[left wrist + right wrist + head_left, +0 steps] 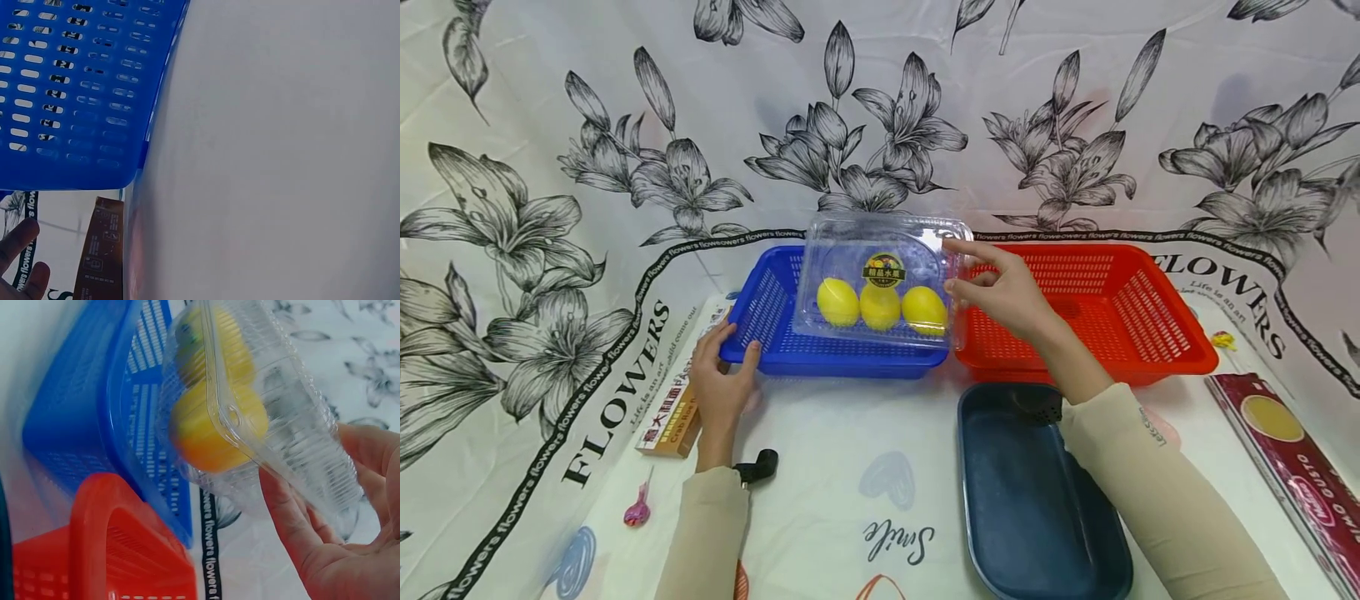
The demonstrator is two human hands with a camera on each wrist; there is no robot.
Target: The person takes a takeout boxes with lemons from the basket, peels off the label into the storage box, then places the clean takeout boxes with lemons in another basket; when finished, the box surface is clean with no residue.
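A clear plastic fruit container [880, 236] with a dark label holds three lemons [838, 302]. Tilted, it hangs above the blue basket [842, 367]. My right hand [1000, 287] grips the container by its right end, thumb on one side and fingers on the other; the right wrist view shows this grip on the clear wall [300, 437]. At the blue basket's left front corner is my left hand [724, 375], its fingers spread. In the left wrist view the fingertips [22, 240] show below the basket wall [69, 175]; whether they touch it I cannot tell.
Right of the blue basket stands a red basket [1157, 367]. A dark blue tray [1037, 500] lies in front, under the right forearm. A pasta box [670, 425] and a wrapped lollipop [637, 510] lie left, a maroon box [1292, 467] right. A small yellow candy [1223, 340] lies behind it.
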